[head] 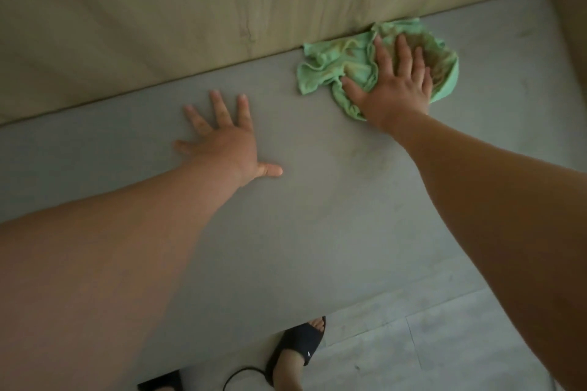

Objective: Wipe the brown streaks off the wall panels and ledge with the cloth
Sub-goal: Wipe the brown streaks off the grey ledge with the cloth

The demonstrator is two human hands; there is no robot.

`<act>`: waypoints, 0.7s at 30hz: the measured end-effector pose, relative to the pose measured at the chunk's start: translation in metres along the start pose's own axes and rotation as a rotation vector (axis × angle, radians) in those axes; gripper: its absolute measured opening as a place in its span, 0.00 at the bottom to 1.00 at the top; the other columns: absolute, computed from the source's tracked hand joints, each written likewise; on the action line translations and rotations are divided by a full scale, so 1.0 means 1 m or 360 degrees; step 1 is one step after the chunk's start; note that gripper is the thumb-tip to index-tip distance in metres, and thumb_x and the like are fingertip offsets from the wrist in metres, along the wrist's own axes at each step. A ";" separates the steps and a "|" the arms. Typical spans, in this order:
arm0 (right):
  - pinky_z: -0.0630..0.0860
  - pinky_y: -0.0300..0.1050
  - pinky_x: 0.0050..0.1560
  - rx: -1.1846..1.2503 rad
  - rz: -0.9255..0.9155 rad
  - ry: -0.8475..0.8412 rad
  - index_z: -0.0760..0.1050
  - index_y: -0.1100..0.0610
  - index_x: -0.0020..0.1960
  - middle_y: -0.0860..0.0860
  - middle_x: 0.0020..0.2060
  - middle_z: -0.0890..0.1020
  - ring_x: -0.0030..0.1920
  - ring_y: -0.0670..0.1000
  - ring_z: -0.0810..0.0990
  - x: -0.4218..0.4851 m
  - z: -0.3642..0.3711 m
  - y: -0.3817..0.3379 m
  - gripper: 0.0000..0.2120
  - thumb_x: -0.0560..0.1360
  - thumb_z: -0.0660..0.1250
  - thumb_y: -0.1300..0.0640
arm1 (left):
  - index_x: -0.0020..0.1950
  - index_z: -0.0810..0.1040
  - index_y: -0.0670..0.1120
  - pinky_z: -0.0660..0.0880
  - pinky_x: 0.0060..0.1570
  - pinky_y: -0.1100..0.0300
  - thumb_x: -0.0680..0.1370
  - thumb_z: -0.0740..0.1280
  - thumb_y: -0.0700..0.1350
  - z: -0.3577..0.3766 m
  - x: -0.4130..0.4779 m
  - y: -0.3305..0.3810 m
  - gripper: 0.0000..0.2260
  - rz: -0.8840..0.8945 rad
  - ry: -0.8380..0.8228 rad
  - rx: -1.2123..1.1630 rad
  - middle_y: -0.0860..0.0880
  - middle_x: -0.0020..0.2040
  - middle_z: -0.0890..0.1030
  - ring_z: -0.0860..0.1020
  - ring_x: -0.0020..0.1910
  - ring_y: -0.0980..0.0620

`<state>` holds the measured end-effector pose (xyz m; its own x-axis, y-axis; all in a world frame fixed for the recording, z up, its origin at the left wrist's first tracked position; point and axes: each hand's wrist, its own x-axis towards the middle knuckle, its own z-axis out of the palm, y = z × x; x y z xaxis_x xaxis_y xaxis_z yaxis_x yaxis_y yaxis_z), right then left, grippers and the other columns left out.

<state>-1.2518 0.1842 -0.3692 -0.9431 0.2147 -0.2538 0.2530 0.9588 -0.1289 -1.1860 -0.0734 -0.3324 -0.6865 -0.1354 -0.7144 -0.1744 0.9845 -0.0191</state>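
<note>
A crumpled green cloth [330, 63] with brownish stains lies on the grey ledge [317, 200], pushed up against the foot of the beige wall panel [158, 25]. My right hand [392, 85] presses flat on the cloth with its fingers straight and spread. My left hand [225, 136] rests flat on the bare ledge to the left, fingers spread, holding nothing. A dark brown streak [244, 19] runs down the wall panel above and between my two hands.
A second beige panel [568, 19] meets the ledge at the right corner. Below the ledge's front edge lies pale plank flooring [428, 343], with my foot in a black slide sandal [298, 346] and a thin black cable [244, 373] beside it.
</note>
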 end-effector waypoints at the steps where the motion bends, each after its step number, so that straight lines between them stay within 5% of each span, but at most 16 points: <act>1: 0.43 0.59 0.81 0.0007 0.0078 -0.0012 0.46 0.37 0.83 0.48 0.84 0.46 0.83 0.58 0.43 0.001 0.001 0.001 0.47 0.70 0.51 0.19 | 0.81 0.27 0.55 0.56 0.69 0.20 0.65 0.74 0.73 0.000 0.001 0.002 0.66 -0.0027 -0.0012 0.0015 0.44 0.80 0.25 0.33 0.79 0.27; 6: 0.37 0.64 0.79 0.0111 0.0220 -0.0033 0.41 0.44 0.84 0.58 0.83 0.41 0.82 0.65 0.38 -0.019 0.022 -0.065 0.47 0.74 0.54 0.26 | 0.80 0.27 0.53 0.56 0.69 0.20 0.66 0.76 0.71 -0.004 0.005 0.014 0.66 -0.0125 -0.0073 0.0045 0.43 0.79 0.24 0.33 0.78 0.27; 10: 0.39 0.66 0.80 -0.0035 -0.0560 -0.0117 0.44 0.40 0.84 0.57 0.84 0.45 0.82 0.65 0.40 -0.044 0.035 -0.106 0.44 0.74 0.52 0.24 | 0.81 0.28 0.51 0.55 0.69 0.20 0.66 0.75 0.72 0.000 0.009 0.017 0.66 -0.0163 -0.0092 0.0096 0.43 0.79 0.24 0.32 0.77 0.26; 13: 0.45 0.62 0.81 -0.0104 -0.0842 -0.0027 0.50 0.35 0.82 0.52 0.83 0.54 0.83 0.62 0.49 -0.027 0.026 -0.076 0.41 0.73 0.53 0.22 | 0.82 0.29 0.50 0.55 0.69 0.20 0.66 0.75 0.71 -0.002 0.011 0.019 0.66 -0.0205 -0.0124 0.0105 0.43 0.79 0.24 0.31 0.77 0.26; 15: 0.48 0.61 0.81 -0.0112 -0.0761 0.0049 0.53 0.33 0.81 0.49 0.83 0.56 0.82 0.60 0.51 -0.012 0.018 -0.045 0.40 0.73 0.53 0.21 | 0.81 0.29 0.51 0.55 0.68 0.19 0.66 0.75 0.71 0.000 0.013 0.020 0.66 -0.0203 -0.0122 0.0084 0.42 0.79 0.24 0.31 0.77 0.26; 21: 0.42 0.62 0.81 0.0067 0.0143 0.0048 0.47 0.35 0.82 0.50 0.84 0.47 0.83 0.60 0.43 0.006 0.002 0.011 0.44 0.71 0.51 0.20 | 0.80 0.27 0.52 0.54 0.68 0.19 0.66 0.76 0.70 0.006 0.019 0.021 0.67 -0.0209 -0.0077 0.0092 0.41 0.78 0.23 0.32 0.77 0.25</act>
<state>-1.2542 0.1960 -0.3740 -0.9223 0.3054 -0.2369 0.3448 0.9271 -0.1471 -1.1984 -0.0550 -0.3500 -0.6254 -0.2594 -0.7359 -0.2187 0.9636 -0.1538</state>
